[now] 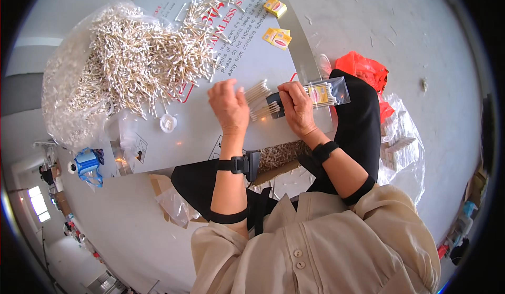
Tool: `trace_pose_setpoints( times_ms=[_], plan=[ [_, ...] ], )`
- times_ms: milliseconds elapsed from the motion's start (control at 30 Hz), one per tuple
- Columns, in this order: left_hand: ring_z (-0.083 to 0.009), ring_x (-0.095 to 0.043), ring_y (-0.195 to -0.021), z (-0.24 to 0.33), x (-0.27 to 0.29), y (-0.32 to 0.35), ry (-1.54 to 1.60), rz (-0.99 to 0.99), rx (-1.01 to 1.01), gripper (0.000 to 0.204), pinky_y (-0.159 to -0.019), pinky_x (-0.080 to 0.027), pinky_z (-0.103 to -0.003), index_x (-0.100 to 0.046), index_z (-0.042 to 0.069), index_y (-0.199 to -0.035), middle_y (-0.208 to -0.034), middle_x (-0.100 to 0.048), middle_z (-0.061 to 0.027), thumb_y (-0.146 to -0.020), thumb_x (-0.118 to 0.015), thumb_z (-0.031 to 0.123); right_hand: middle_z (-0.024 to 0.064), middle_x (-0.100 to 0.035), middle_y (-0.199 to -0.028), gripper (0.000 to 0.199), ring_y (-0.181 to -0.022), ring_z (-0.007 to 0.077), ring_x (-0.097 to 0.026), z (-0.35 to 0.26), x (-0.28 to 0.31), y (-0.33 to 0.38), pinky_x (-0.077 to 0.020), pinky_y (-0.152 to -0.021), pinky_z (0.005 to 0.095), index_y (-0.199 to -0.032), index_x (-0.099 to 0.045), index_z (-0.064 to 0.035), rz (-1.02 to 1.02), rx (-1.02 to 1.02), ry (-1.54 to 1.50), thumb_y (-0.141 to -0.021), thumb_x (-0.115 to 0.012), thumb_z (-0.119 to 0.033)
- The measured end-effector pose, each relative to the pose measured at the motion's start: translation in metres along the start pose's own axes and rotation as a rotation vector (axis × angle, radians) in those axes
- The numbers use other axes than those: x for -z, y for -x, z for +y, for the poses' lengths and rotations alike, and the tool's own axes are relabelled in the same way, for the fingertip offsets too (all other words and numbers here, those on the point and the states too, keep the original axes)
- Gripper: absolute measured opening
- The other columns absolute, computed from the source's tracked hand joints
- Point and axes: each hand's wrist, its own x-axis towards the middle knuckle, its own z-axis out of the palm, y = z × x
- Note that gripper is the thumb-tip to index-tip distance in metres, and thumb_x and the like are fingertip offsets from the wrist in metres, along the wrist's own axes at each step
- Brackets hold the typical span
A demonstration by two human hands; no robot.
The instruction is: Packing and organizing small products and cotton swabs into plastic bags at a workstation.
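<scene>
My right hand (297, 107) is closed around a clear plastic bag (341, 90) with cotton swabs and a yellow card (318, 94) inside. On the left side of that hand, a dark flat piece (274, 106) shows, with cotton swabs (258, 95) fanned out over and beside it; how it joins the bag is hidden by my fingers. My left hand (229, 104) hovers just left of these swabs, slightly blurred, its thumb apart from its loosely bent fingers. I see nothing held in it.
A large heap of cotton swabs (142, 57) spills from a clear bag on the metal-topped table (205, 131). Yellow cards (277, 37), a yellow stack (275, 7) and a small round white container (168, 123) lie around. Red (363, 68) and clear bags (402, 152) stand right.
</scene>
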Motion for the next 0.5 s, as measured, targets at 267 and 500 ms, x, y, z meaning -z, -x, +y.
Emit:
trace_pose_setpoints(
  times_ms=[267,500],
  plan=[
    [-0.0349,-0.055,-0.093,-0.050,0.003,-0.035,-0.254,0.053,0.160,0.017,-0.081,-0.044,-0.046,-0.060,0.008,-0.089,-0.092,-0.060,-0.0124,-0.074,-0.068,0.003,0.0154,-0.059,-0.093,0.008,-0.086,0.0360,-0.060,-0.002,-0.003,-0.001,-0.0494,-0.075,0.0372,-0.099,-0.058,-0.0012,-0.019,0.000,-0.022,-0.092,-0.057,-0.003],
    [-0.0343,-0.058,-0.083,-0.022,0.007,-0.024,0.051,-0.205,0.111,0.008,-0.074,-0.047,-0.046,-0.061,0.007,-0.078,-0.079,-0.062,-0.0115,-0.076,-0.068,0.008,0.0154,-0.058,-0.093,0.008,-0.085,0.0356,-0.060,-0.001,0.001,-0.001,-0.0494,-0.074,0.0370,-0.099,-0.058,-0.0013,-0.014,-0.016,-0.019,-0.091,-0.058,-0.004]
  ],
)
